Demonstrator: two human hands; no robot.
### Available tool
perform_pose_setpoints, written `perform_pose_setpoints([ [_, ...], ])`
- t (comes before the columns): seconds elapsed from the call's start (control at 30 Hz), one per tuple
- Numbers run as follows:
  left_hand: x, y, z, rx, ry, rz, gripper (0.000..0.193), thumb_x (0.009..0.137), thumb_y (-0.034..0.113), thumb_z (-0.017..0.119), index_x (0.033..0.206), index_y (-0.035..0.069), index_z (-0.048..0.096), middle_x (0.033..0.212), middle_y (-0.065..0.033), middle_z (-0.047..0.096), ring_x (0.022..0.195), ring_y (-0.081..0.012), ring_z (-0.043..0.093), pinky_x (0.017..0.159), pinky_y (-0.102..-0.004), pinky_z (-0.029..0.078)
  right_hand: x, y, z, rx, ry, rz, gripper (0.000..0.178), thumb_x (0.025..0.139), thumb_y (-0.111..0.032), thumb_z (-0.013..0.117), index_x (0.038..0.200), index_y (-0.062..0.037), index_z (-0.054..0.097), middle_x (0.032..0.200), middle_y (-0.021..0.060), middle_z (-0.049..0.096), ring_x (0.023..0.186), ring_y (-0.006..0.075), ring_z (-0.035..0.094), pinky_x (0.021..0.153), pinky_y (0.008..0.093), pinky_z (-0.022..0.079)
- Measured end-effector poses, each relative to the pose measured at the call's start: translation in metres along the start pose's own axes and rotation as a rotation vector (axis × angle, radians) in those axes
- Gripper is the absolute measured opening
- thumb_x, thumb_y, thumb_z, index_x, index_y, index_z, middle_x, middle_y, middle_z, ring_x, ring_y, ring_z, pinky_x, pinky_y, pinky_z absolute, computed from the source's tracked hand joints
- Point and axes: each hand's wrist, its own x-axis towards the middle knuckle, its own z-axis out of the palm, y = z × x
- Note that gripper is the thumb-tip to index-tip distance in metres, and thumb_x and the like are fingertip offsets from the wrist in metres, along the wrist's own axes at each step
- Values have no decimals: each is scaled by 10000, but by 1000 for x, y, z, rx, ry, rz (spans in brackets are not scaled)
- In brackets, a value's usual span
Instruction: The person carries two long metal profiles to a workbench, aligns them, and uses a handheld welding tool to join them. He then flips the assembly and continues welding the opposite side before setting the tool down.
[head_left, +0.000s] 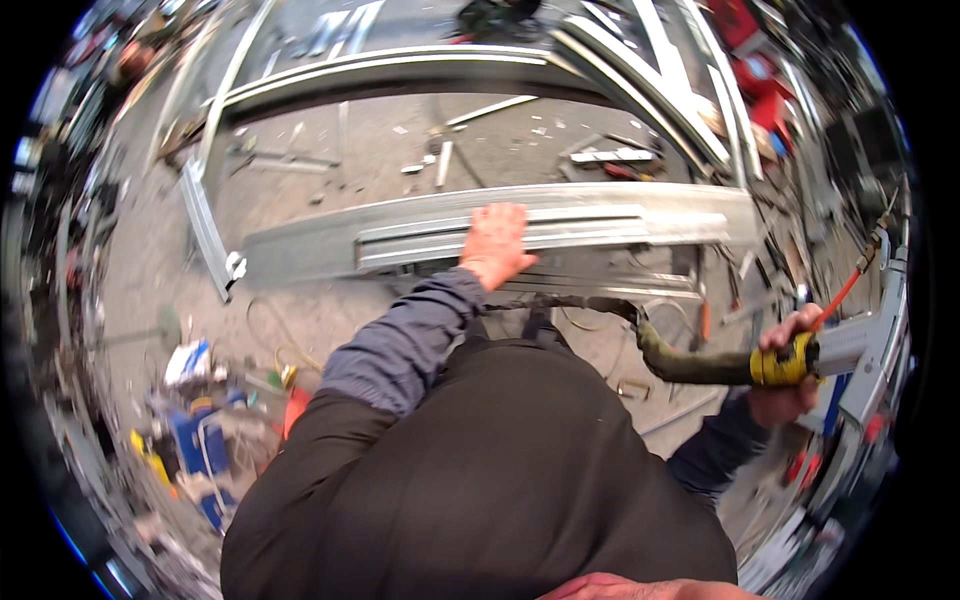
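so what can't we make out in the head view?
All head view:
- Left hand: palm side hidden by its own back; how firmly it presses the silver strips can't be told.
- Right hand: middle hidden behind the yellow grip.
- Grey tool: outer side blurred near the right rim.
- Blue container: details lost to blur.
- Floor under the dark jacket: hidden by the torso.

pale glare on metal profiles (600,230); blurry, bowed edges
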Motion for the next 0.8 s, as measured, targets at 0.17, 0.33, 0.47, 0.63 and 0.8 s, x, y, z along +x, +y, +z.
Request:
perform_pose_setpoints([
  [0.17,-2,-1,-4,-50,17,-53,941,751,581,915,1457,57,577,1243,-85,612,1223,-271,565,1090,-461,402,81,64,49,299,-288,194,1075,983,-621,775,1720,-57,232,1091,139,549,730,225,665,567,355,648],
  [0.33,-8,2,-4,-61,63,-86,943,745,585,917,1460,68,583,1267,-84,614,1248,-281,565,1133,-453,404,130,85,104,138,-544,515,846,1070,-624,612,1565,34,416,1016,113,571,674,174,669,531,294,598],
  [0.47,-8,5,-6,-86,78,-125,913,719,574,937,1426,93,615,1277,-70,629,1275,-271,567,1162,-440,397,156,110,124,-81,-834,857,636,1084,-399,641,1545,15,495,995,82,644,715,158,691,605,307,595],
  [0.63,5,3,55,-153,170,-285,507,913,460,682,1272,104,648,1195,-87,638,1181,-266,605,1110,-458,433,152,145,205,-565,-1362,970,665,1118,-289,648,1689,-47,410,1130,98,729,844,147,683,792,323,585],
  [0.8,0,-1,29,-1,360,-88,392,894,399,642,1134,91,680,1049,-65,619,1056,-244,601,919,-453,416,121,193,220,-669,-1575,640,751,1107,-457,666,1687,-55,409,1331,313,688,1250,435,696,1084,433,526],
])
